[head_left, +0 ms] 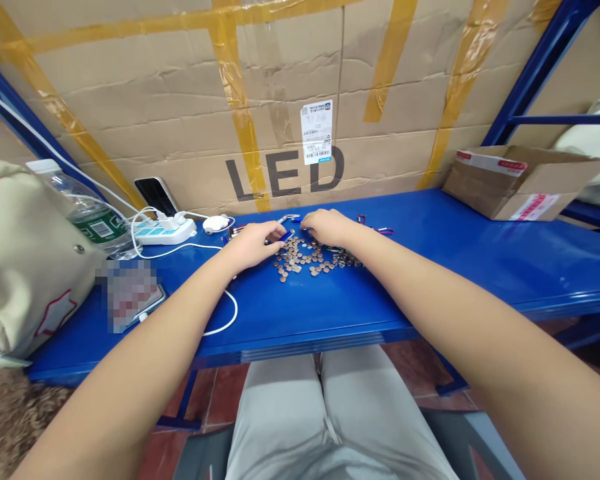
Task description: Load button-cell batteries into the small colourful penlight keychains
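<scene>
A heap of small round button cells (pixel 305 257) lies on the blue shelf (pixel 430 280) in front of me. My left hand (pixel 256 241) rests at the heap's left edge, fingers pinched round a small blue keychain light (pixel 286 236). My right hand (pixel 325 227) hovers over the far side of the heap with its fingers curled down; what they grip is hidden. More small keychain lights with red and blue carabiner clips (pixel 375 228) lie just behind and to the right of the heap.
A white power strip (pixel 164 231) with white cables, a phone (pixel 154 195) leaning on the big LED carton (pixel 280 100), a water bottle (pixel 85 210) and a beige bag (pixel 20 253) crowd the left. An open small carton (pixel 520 180) stands at the right.
</scene>
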The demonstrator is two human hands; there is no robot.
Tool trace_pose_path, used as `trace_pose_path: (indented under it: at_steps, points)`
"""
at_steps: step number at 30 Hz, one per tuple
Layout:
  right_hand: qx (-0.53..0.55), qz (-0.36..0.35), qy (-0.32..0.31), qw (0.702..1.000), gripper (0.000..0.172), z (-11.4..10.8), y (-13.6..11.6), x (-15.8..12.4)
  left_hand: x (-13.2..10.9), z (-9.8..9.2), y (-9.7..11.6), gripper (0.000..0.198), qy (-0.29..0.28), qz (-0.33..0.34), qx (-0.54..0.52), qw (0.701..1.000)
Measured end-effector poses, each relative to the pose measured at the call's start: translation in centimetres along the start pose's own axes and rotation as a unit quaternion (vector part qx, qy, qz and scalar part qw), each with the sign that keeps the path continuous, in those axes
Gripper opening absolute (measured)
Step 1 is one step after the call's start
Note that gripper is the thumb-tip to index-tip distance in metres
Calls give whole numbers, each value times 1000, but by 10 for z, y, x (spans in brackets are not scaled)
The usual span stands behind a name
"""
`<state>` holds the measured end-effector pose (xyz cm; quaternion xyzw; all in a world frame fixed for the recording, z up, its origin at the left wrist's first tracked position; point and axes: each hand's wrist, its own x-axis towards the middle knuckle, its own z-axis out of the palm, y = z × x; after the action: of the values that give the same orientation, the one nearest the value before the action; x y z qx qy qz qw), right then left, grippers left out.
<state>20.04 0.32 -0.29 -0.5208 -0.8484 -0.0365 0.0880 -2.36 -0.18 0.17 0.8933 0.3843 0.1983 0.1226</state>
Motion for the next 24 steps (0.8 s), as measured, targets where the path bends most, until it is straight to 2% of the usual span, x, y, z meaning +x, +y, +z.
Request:
trace_pose_path:
  at_steps: [8, 12, 14, 16, 22, 24]
  points:
    - [28, 9, 9, 1000, 26, -1, 3, 2, 0, 0, 0, 26, 1, 4, 6, 1000]
    - [84, 16, 76, 993, 30, -4, 0, 0, 0, 0, 0, 26, 2, 7, 6, 1000]
    - [150, 20, 123, 981, 28, -7, -4, -4, 0, 0, 0, 26, 4, 8, 2, 1000]
    - [217, 29, 144, 965, 24, -11, -8, -9, 0, 0, -1, 26, 8, 9, -1, 1000]
    - [374, 56, 89, 922, 14, -12, -14, -13, -1, 0, 2, 26, 11, -4, -15, 1000]
    - [400, 44, 96, 910, 12, -11, -15, -13, -1, -1, 3, 26, 12, -11, -16, 1000]
